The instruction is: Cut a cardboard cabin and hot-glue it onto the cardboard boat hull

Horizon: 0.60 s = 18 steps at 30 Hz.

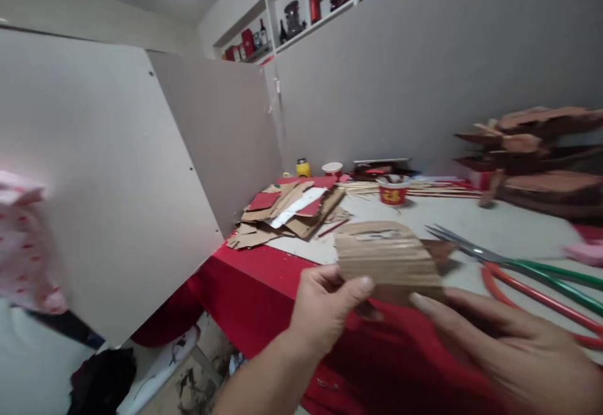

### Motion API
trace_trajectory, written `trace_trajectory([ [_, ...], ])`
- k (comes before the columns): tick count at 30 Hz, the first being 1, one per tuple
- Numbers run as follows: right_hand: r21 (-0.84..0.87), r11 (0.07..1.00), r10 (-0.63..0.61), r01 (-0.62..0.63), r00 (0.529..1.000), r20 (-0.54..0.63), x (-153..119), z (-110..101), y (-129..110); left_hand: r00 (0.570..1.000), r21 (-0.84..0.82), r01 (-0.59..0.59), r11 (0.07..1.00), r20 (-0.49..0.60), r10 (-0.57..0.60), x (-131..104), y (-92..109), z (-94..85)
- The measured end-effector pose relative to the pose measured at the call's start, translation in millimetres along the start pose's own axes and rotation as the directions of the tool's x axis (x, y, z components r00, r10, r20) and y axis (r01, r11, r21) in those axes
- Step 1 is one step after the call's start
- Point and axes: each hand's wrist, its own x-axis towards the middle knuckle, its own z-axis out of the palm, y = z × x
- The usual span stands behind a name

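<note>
A tan piece of cardboard [389, 258], ridged, with a rounded top edge and a torn patch near it, is held up in front of me over the table's front edge. My left hand [325, 308] pinches its lower left corner between thumb and fingers. At its lower right corner, my right hand [490, 333] grips with the thumb in front and the fingers partly hidden behind. Large scissors [480, 253] with one red and one green handle lie on the table just beyond my right hand, blades pointing left.
Cardboard scraps [287, 211] are piled at the table's left. Behind stand a red paper cup [393, 190], another cup [332, 169], a yellow container [303, 167] and thin sticks [438, 189]. Brown layered pieces [551, 151] are stacked at right. Red cloth [264, 277] covers the table's front.
</note>
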Motion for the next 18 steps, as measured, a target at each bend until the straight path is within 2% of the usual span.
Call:
trace_trajectory([
  [2,0.068,0.996,0.051,-0.058,0.993,0.105,-3.0,0.7,-3.4,1.0,0.0,-0.009,1.0,-0.005,0.009,0.5,1.3,0.6],
  [6,0.264,0.959,0.06,-0.107,0.982,0.178,6.0,-1.4,-10.4,0.999,0.01,-0.003,1.0,0.043,0.002,17.0,1.0,1.2],
  [8,0.317,0.941,0.068,-0.117,0.985,0.161,16.4,-6.7,-13.5,0.997,0.042,-0.019,0.999,0.072,0.016,28.6,1.2,4.8],
  [12,0.352,0.934,0.031,-0.061,0.996,0.089,39.4,-20.8,-21.7,0.993,0.121,-0.053,0.991,0.11,0.04,48.4,6.3,16.7],
  [18,0.391,0.919,0.04,-0.044,0.999,0.02,76.5,-33.5,-26.8,0.986,0.115,0.01,0.993,0.164,-0.029,83.0,17.1,28.6],
])
